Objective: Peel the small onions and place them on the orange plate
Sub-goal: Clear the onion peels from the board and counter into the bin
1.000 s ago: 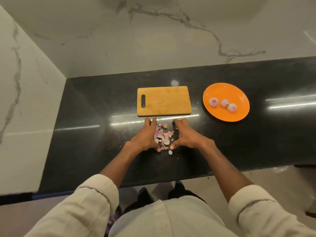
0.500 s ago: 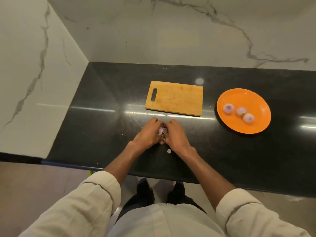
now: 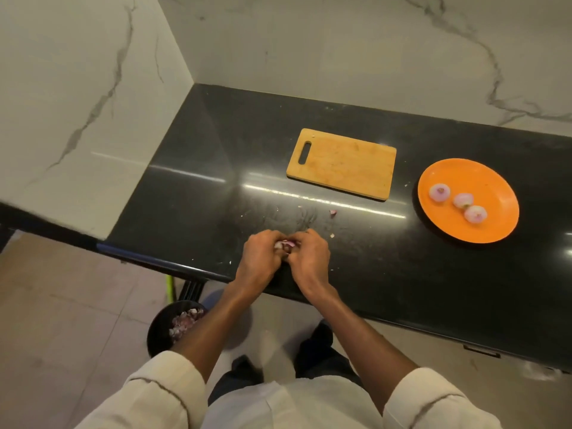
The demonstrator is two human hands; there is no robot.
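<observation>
My left hand [image 3: 260, 258] and right hand [image 3: 309, 258] curl together around a clump of purple onion peels [image 3: 286, 244] at the near edge of the desk [image 3: 192, 168]. Three pale pink peeled onions [image 3: 463, 200], round, lie in a slanting row on the orange plate [image 3: 489, 181] toward the desk's right end.

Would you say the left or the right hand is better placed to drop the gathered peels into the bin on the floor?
Left, probably: the bin sits below the left hand's side; the right hand would cross over.
</observation>
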